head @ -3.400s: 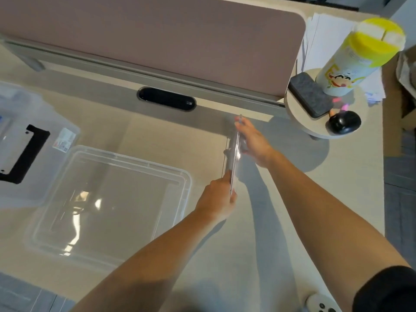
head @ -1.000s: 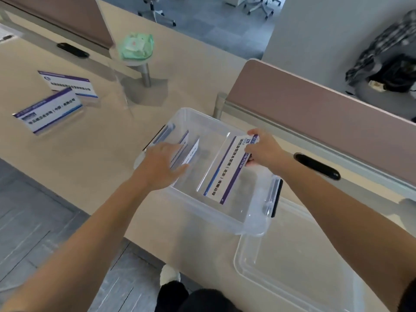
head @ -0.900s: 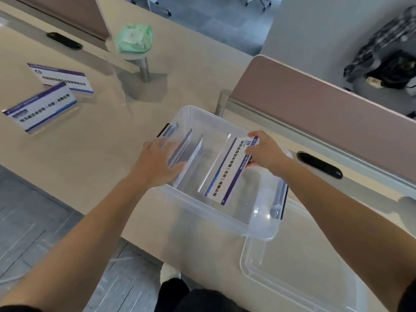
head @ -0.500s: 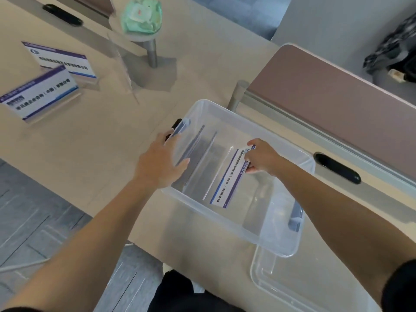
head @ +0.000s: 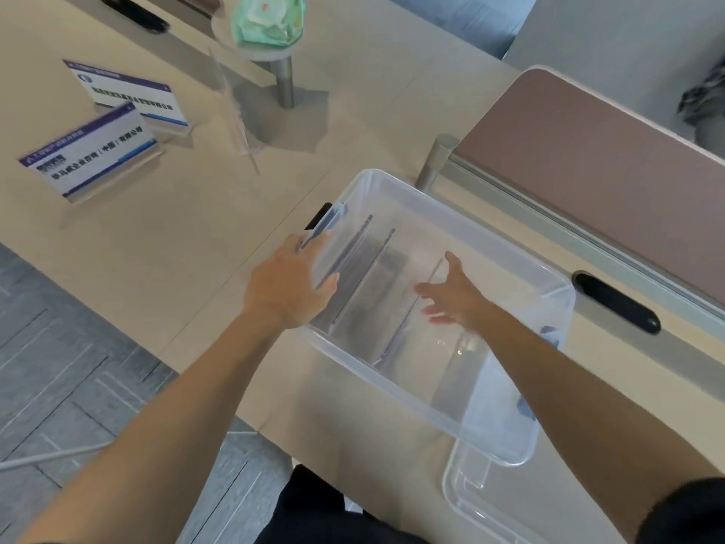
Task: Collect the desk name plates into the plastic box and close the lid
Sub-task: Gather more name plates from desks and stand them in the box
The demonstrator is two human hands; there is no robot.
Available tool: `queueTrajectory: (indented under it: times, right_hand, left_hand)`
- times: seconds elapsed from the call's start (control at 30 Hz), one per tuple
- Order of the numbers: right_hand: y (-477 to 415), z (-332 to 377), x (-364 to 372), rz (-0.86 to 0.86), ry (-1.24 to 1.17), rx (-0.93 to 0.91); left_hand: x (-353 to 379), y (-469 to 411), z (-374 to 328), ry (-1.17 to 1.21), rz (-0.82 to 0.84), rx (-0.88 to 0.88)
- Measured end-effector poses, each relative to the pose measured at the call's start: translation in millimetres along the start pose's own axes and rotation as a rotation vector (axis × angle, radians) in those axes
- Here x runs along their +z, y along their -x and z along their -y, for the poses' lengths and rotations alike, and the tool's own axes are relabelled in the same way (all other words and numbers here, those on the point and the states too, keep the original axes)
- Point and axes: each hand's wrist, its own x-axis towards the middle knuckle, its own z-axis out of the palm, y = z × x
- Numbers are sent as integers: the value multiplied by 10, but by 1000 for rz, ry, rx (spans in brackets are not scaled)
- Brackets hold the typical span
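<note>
Right hand [head: 451, 298], fingers spread and released, hovers inside the plastic box [head: 412, 402]; name plates [head: 411, 311] stand edgewise beside its fingertips. Left hand [head: 288, 288] grips the box wall: withdraw vertically to avoid toppling them.

Clear plastic box [head: 412, 402] sits open, three name plates [head: 367, 278] on edge inside; its clear lid [head: 470, 492] lies just beside it; two purple-and-white name plates [head: 90, 151] stand far left

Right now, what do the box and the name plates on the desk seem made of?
Box: apparently clear, slightly frosted plastic; the desk shows through its walls. Name plates: probably glossy clear acrylic around printed paper inserts; transparent edges extend past the print.
</note>
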Motion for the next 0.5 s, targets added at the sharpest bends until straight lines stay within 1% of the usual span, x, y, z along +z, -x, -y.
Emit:
queueTrajectory:
  times: [0.07,0.23,0.3,0.5]
  right_hand:
    - [123,-228,66,59,-121,42]
    - [191,-595,283,234,-290,139]
    - [144,-617,311,258,-363,154]
    - [54,-597,375,287,-395,129]
  left_hand:
    - [19,1,15,6,-12,3]
    - [53,-18,47,19,-22,1]
    - [49,-16,42,19,-27,5]
    - [34,-9,35,20,-40,4]
